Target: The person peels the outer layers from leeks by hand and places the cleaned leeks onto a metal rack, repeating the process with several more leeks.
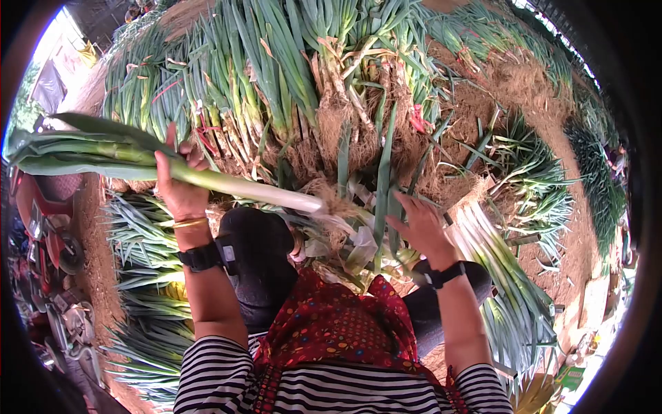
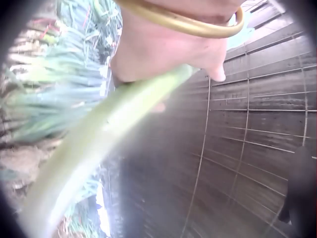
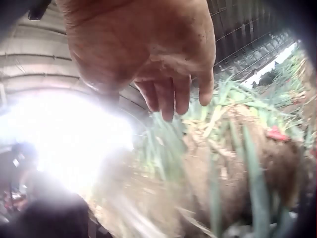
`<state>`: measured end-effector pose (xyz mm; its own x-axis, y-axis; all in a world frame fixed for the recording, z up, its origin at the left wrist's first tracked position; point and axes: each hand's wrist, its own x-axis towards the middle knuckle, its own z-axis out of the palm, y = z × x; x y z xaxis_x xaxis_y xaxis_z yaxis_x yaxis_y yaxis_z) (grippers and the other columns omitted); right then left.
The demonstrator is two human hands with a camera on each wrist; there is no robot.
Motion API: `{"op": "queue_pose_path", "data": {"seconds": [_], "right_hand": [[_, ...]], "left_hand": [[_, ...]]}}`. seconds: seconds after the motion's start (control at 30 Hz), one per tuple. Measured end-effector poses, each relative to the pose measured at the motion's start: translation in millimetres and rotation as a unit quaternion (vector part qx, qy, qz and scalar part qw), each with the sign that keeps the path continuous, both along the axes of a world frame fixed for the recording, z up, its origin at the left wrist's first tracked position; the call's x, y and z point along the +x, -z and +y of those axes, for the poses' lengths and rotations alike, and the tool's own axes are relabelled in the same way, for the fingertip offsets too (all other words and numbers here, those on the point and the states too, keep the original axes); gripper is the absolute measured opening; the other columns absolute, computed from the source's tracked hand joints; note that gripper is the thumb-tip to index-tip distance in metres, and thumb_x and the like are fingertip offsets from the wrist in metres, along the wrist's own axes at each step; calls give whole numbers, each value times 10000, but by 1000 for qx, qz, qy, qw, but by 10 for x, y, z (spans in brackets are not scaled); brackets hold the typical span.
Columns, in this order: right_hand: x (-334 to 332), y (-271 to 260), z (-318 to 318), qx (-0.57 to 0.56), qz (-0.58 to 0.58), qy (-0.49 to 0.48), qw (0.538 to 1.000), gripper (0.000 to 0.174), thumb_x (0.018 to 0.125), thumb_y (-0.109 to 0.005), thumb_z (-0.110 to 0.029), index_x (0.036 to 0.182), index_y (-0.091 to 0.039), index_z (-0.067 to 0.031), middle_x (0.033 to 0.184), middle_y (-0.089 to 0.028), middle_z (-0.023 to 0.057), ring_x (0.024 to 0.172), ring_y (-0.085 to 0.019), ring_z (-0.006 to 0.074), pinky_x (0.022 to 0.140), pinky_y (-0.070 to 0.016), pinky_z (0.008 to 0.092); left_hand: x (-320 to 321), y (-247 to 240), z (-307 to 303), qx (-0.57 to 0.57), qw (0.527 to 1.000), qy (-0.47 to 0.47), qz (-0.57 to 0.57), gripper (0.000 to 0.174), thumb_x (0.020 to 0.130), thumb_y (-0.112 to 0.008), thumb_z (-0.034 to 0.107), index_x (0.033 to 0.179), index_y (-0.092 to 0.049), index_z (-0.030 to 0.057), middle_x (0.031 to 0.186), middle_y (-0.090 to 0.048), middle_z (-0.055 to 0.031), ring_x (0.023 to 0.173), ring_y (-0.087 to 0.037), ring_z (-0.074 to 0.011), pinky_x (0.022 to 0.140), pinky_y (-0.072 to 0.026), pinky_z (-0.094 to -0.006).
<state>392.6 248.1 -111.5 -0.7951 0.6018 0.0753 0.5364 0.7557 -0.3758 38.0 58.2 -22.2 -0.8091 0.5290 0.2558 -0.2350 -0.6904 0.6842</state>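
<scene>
My left hand grips a leek around its stalk, held slantwise over my left knee. Its wide green leaves spread to the left, and the white root end points right. In the left wrist view the pale stalk runs down from under the palm. My right hand holds nothing; its fingers are spread and slightly bent beside some upright green leaves. The right wrist view shows that palm with the fingers extended downward. To its right lies a bundle of trimmed leeks with white stalks.
Tied bunches of leeks with soil-covered roots stand across the front. More leeks are piled along my left side. Loose green leaves lie on the soil at right. A red motorbike is at far left.
</scene>
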Motion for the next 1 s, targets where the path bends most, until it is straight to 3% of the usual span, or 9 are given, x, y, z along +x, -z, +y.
{"op": "queue_pose_path", "data": {"seconds": [0.07, 0.17, 0.4, 0.5, 0.57, 0.7, 0.77, 0.93, 1.0], "right_hand": [[-417, -276, -167, 30, 131, -30, 990, 612, 809, -636, -373, 1291, -434, -55, 1179, -554, 167, 1095, -523, 321, 960, -391, 423], [-962, -607, -490, 8, 246, -95, 965, 603, 803, -642, -387, 1289, -449, -86, 1179, -562, 157, 1116, -517, 315, 963, -393, 412], [-1076, -374, -627, -230, 253, -121, 932, 420, 921, -475, -387, 1225, -515, -99, 954, -645, 159, 793, -610, 366, 694, -499, 405], [-998, -340, -607, -305, 245, -92, 916, 397, 935, -460, -392, 1107, -590, -58, 822, -651, 158, 744, -626, 309, 656, -479, 381], [-968, -370, -602, -501, 231, -44, 833, 390, 954, -442, -366, 1020, -620, -25, 762, -634, 141, 690, -600, 211, 648, -459, 347], [-948, 91, -479, -235, 263, -112, 929, 362, 973, -420, -310, 987, -631, -16, 716, -611, 126, 686, -555, 142, 678, -453, 320], [-960, 81, -463, -550, 287, 152, 769, 373, 969, -424, -301, 974, -629, 11, 767, -618, 138, 724, -550, 172, 718, -439, 318], [-1053, 893, -261, -341, 412, 176, 827, 293, 936, -387, -117, 1130, -532, 48, 986, -618, 198, 876, -584, 316, 794, -452, 372], [-1027, 653, -251, -531, 457, 337, 629, 285, 938, -379, -124, 1119, -539, 28, 963, -623, 190, 873, -598, 318, 779, -464, 369]], "left_hand": [[288, -59, 185, -29, 999, 0, -27, 827, 787, -533, 651, 1309, -406, 23, 789, -462, 10, 655, -428, -120, 599, -397, -264], [589, 14, 399, -58, 997, -5, -51, 800, 790, -498, 678, 1285, -442, 53, 789, -465, 5, 649, -429, -123, 582, -393, -269], [831, 54, 477, 8, 993, 85, -78, 734, 828, -472, 647, 1271, -445, 63, 787, -510, -33, 636, -458, -141, 577, -404, -294], [875, 90, 474, 21, 988, 134, -72, 717, 840, -441, 649, 1283, -460, 87, 838, -547, -23, 639, -452, -128, 562, -396, -276], [884, 75, 481, 34, 985, 171, -10, 744, 834, -427, 662, 1305, -438, 85, 951, -602, -63, 701, -524, -142, 632, -454, -320], [923, 34, 536, 69, 991, 110, 10, 806, 806, -425, 693, 1320, -414, 72, 1039, -621, -104, 794, -579, -182, 731, -480, -389], [836, 88, 549, 147, 940, 269, 148, 857, 776, -452, 704, 1335, -393, 56, 1051, -625, -136, 858, -595, -220, 828, -461, -425], [1304, 516, 627, 32, 921, 375, 95, 670, 799, -492, 655, 1069, -531, 43, 658, -531, -36, 648, -504, -170, 709, -400, -327], [1335, 589, 657, 24, 925, 372, 76, 569, 839, -467, 615, 949, -513, 58, 604, -449, -11, 603, -442, -148, 668, -364, -314]]}}
